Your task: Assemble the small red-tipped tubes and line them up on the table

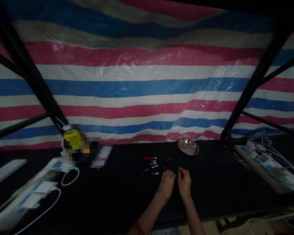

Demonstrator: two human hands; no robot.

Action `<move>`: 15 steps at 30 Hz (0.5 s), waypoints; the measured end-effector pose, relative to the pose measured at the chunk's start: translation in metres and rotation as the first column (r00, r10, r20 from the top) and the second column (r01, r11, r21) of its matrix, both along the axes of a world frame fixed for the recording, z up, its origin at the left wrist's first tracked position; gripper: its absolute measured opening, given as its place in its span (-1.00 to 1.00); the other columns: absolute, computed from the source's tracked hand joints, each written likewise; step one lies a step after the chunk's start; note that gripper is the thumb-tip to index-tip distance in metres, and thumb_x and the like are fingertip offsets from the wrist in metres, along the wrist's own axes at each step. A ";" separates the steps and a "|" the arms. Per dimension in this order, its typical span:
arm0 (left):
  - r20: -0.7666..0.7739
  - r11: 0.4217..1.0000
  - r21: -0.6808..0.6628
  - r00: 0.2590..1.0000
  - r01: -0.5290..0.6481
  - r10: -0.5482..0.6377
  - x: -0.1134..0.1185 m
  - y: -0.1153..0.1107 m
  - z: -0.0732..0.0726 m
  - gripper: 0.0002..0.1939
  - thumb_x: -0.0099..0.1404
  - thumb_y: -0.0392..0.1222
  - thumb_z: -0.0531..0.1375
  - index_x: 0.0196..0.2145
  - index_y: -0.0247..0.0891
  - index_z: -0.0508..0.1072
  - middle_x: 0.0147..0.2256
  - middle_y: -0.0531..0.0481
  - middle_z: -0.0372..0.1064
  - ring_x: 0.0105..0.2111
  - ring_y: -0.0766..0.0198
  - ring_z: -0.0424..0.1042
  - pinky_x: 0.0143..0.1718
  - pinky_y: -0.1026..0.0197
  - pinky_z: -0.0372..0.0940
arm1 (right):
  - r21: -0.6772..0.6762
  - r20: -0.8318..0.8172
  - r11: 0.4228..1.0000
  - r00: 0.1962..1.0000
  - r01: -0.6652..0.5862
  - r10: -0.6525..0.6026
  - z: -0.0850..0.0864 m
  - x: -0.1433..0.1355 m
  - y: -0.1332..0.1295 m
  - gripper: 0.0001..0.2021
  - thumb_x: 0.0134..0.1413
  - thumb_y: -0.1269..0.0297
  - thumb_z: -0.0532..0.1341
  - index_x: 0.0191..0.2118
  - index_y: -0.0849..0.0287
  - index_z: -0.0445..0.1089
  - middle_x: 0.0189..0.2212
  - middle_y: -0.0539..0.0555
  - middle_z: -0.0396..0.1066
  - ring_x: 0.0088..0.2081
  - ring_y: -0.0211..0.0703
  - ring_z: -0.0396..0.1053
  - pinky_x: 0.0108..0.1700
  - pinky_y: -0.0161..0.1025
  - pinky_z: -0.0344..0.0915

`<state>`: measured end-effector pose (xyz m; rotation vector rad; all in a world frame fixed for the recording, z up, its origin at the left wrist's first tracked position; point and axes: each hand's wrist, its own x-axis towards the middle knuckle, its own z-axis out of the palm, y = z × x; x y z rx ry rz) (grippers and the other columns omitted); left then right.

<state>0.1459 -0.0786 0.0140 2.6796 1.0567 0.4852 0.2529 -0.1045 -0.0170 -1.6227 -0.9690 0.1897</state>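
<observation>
Close together over the black tabletop (112, 199), my two hands have their fingers curled. My left hand (168, 182), with a silver bracelet at the wrist, is closed beside a small red piece (165, 167); whether the fingers grip it is too dark to tell. My right hand (184, 183) is closed too, thumb side toward the left, and anything in it is hidden. Left of the hands lie several small metal parts (151, 167), with a red-and-silver one (150, 158) at the far end. A small dark piece (170, 160) lies just beyond my fingertips.
A round shiny metal dish (188, 147) stands at the back. At left are a bottle of yellow liquid (73, 138) and a white power strip (36, 189) with cables. Another power strip (267, 163) lies right. Black frame posts (36, 85) and striped sheeting (147, 88) enclose the table.
</observation>
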 end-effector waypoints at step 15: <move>0.702 0.966 -0.226 0.667 -0.124 0.250 -0.014 -0.001 0.003 -0.88 0.24 -0.25 0.08 -0.36 -0.24 0.42 -0.39 0.01 0.40 -0.36 0.30 0.41 -0.31 0.25 0.33 | 0.215 -0.758 0.977 0.631 0.001 0.166 0.012 -0.030 0.005 -0.60 -0.32 0.13 0.37 -0.28 0.24 0.48 -0.37 0.11 0.51 -0.35 -0.11 0.44 -0.31 -0.25 0.37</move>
